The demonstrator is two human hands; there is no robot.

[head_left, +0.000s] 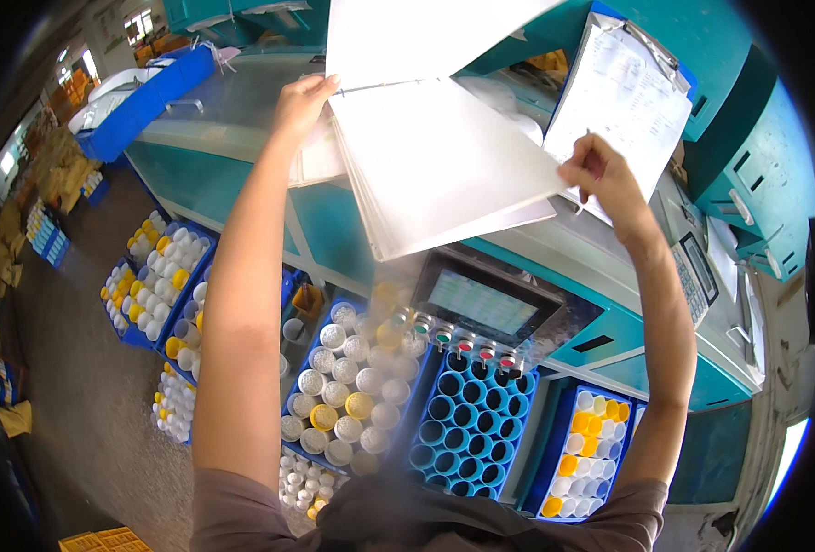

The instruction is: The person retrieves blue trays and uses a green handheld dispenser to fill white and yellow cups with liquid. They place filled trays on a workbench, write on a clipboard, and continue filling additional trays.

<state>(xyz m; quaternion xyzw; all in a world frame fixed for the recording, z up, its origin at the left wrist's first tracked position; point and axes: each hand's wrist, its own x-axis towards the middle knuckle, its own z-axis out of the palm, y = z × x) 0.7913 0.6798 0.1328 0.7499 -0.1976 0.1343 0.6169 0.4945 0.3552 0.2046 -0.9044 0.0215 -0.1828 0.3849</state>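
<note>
A white folder of sheets (453, 156) lies spread in front of me, its top cover or page (407, 37) turned up and away. My left hand (302, 106) grips the folder at its left side, by the binding, thumb on top. The fingers of my right hand (607, 179) are pinched at the right corner of an upper sheet, which is lifted off those beneath. Right behind that hand, a blue clipboard (694, 83) with a large metal clip bears written papers (614, 101).
Below the folder, a control panel with a screen (481, 304) has several coloured buttons (464, 348). Blue crates hold white and yellow cups (360, 405), and one holds blue tubes (470, 391). A keyboard (694, 276) is at right, a long blue tray (154, 101) at far left.
</note>
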